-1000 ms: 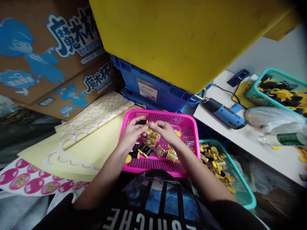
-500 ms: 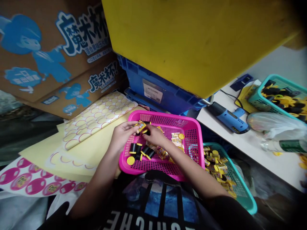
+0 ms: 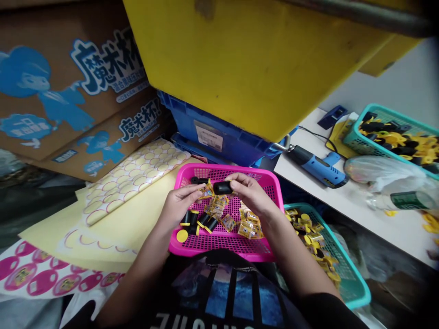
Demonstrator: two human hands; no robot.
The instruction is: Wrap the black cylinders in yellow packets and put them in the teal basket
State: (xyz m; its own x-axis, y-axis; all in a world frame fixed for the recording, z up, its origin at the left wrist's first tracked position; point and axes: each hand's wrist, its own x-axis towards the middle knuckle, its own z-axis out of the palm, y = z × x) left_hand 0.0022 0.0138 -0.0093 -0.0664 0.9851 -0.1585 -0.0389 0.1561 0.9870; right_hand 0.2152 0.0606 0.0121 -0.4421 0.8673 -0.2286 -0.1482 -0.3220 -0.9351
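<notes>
My left hand (image 3: 180, 201) pinches a small yellow printed packet (image 3: 207, 191) over the back half of a pink mesh basket (image 3: 219, 254). Close beside it, my right hand (image 3: 252, 194) holds a black cylindrical cup (image 3: 222, 188) lying sideways, one end towards the packet. I cannot tell whether packet and cup touch. Below, in the basket's left part, lie several black cups with yellow caps (image 3: 210, 223); one shows its round yellow cap (image 3: 182, 236) face up. Loose yellow packets (image 3: 249, 224) lie in the middle and right of the basket.
A teal basket (image 3: 360, 296) of yellow-capped pieces stands at the right. On the white table (image 3: 346, 205) are a blue power tool (image 3: 317, 168), a bottle (image 3: 408, 201) and another teal basket (image 3: 353, 137). Cartons (image 3: 103, 109), sticker sheets (image 3: 130, 178) and blue (image 3: 226, 132) and yellow (image 3: 222, 59) bins surround the left and back.
My right hand has moved away from the packet to the right and now holds a black cup. My left hand still holds the yellow packet. The camera view has shifted slightly.
</notes>
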